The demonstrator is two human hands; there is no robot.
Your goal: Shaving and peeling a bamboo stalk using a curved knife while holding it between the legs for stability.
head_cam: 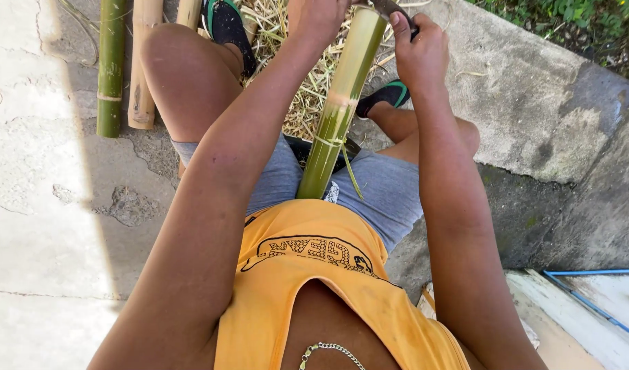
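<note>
1. Green bamboo pole [338,109] stands slanted between the seated person's knees, its lower end tucked against the lap at the shorts, its upper end tilted away toward the top of view. Braced this way it looks pinned by the body, so both hands are free to work the far end.

2. Pole's skin is dark green low down and paler, yellowish above a node ring; a thin green strip hangs loose from its side near the lap, peeled away.

3. Left hand [318,17] is clenched about the upper part of the pole, apparently steadying it. The fingers are partly cut off by the frame edge.

4. Right hand [418,51] is closed around a dark tool handle [397,10] at the pole's top end. The blade cannot be seen, so what kind of tool it is I cannot tell.

5. Pale bamboo shavings [294,75] lie heaped on the ground under the pole, between the feet in green-edged sandals [227,27].

6. Off to the person's left, more poles lie on the cracked concrete floor [47,226]: one green pole [111,68] and a tan pole [143,65] just beside it, within arm's reach.

7. To the right, a rough concrete kerb [534,89] with greenery beyond it; a blue pipe [588,301] runs along the lower right.
</note>
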